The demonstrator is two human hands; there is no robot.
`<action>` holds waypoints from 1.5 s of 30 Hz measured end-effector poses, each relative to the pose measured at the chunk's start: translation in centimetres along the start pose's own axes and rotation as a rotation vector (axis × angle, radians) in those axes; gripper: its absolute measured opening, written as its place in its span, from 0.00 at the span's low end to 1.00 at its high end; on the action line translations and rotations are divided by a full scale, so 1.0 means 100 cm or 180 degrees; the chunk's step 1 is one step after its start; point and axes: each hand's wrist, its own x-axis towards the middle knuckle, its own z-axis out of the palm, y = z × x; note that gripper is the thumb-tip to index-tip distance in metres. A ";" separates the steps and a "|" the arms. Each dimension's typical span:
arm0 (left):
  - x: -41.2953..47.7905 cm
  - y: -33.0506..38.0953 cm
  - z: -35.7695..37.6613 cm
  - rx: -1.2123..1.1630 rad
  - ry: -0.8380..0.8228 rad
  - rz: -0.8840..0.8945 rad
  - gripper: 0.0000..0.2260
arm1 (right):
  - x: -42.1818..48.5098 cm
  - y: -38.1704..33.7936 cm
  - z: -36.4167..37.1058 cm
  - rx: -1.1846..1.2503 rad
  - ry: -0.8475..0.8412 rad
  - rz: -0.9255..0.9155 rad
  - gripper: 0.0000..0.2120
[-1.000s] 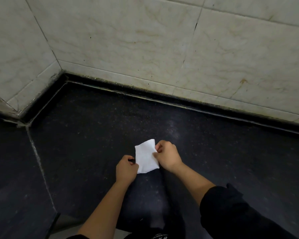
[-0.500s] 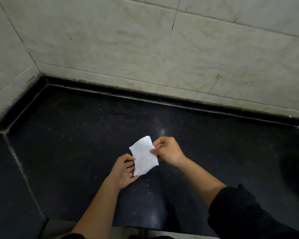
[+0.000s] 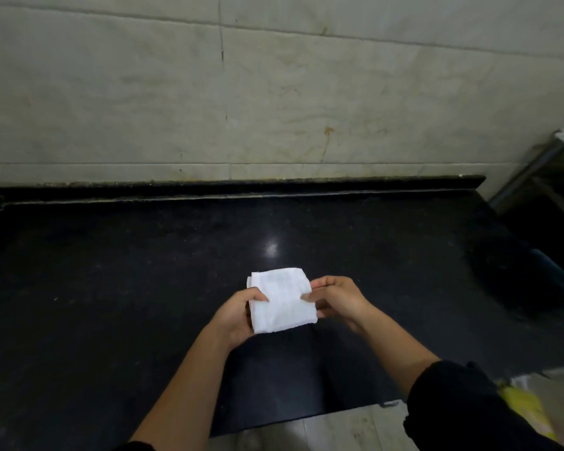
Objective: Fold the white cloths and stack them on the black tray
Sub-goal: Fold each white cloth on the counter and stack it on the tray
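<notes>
A small folded white cloth (image 3: 282, 299) is held above the black counter between both hands. My left hand (image 3: 236, 315) grips its left edge, thumb on top and fingers underneath. My right hand (image 3: 336, 299) pinches the right edge with thumb and fingertips. The cloth lies roughly flat, folded into a thick rectangle. A dark round shape that may be the black tray (image 3: 515, 281) sits at the counter's right side, hard to make out against the dark surface.
The black stone counter (image 3: 127, 288) runs to a tiled wall (image 3: 274, 92) behind. A metal rack (image 3: 541, 177) stands past the counter's right end. A yellow item (image 3: 525, 405) lies on the floor at lower right.
The view has swung right, bringing the counter's right end and the rack into sight. The cloth has turned flatter and my left hand now grips its left edge.
</notes>
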 end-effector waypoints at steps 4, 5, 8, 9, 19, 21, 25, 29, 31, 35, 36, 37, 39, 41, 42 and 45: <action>0.009 -0.007 0.046 0.0438 -0.0028 0.0045 0.13 | -0.016 0.007 -0.054 0.0329 0.0120 0.0026 0.09; 0.010 -0.012 0.064 0.0545 -0.0065 0.0065 0.11 | -0.022 0.011 -0.073 0.0435 0.0164 0.0024 0.10; 0.013 -0.025 0.111 0.0748 -0.0204 0.0077 0.09 | -0.036 0.022 -0.122 0.0675 0.0249 0.0038 0.11; 0.014 -0.034 0.133 0.0799 -0.0255 0.0081 0.10 | -0.043 0.029 -0.144 0.0753 0.0289 0.0028 0.12; 0.017 -0.146 0.332 0.1191 -0.0610 -0.0153 0.13 | -0.122 0.105 -0.355 0.1332 0.0659 0.0064 0.13; 0.017 -0.158 0.372 0.1308 -0.0755 -0.0165 0.13 | -0.136 0.113 -0.394 0.1429 0.0774 0.0049 0.13; 0.025 -0.163 0.442 0.1493 -0.0966 -0.0063 0.14 | -0.153 0.112 -0.456 0.1552 0.0983 -0.0125 0.15; 0.043 -0.161 0.524 0.1781 -0.1233 0.0020 0.14 | -0.164 0.098 -0.530 0.1658 0.1252 -0.0325 0.14; 0.053 -0.157 0.564 0.1878 -0.1349 0.0081 0.13 | -0.164 0.087 -0.566 0.1608 0.1315 -0.0417 0.13; 0.073 -0.142 0.638 0.1927 -0.1572 0.0255 0.14 | -0.162 0.055 -0.632 0.1495 0.1530 -0.0614 0.11; 0.078 -0.137 0.654 0.1899 -0.1639 0.0292 0.14 | -0.161 0.046 -0.648 0.1486 0.1552 -0.0690 0.10; 0.084 -0.133 0.669 0.1895 -0.1713 0.0331 0.14 | -0.160 0.037 -0.662 0.1489 0.1558 -0.0760 0.10; 0.091 -0.120 0.702 0.1938 -0.1907 0.0444 0.14 | -0.156 0.018 -0.693 0.1472 0.1565 -0.0875 0.10; 0.102 -0.105 0.742 0.1965 -0.2078 0.0574 0.13 | -0.152 -0.003 -0.731 0.1430 0.1552 -0.0996 0.11; 0.105 -0.098 0.759 0.1959 -0.2127 0.0631 0.12 | -0.149 -0.012 -0.747 0.1384 0.1531 -0.1046 0.11; 0.115 -0.077 0.809 0.1984 -0.2233 0.0786 0.12 | -0.142 -0.040 -0.792 0.1347 0.1538 -0.1169 0.11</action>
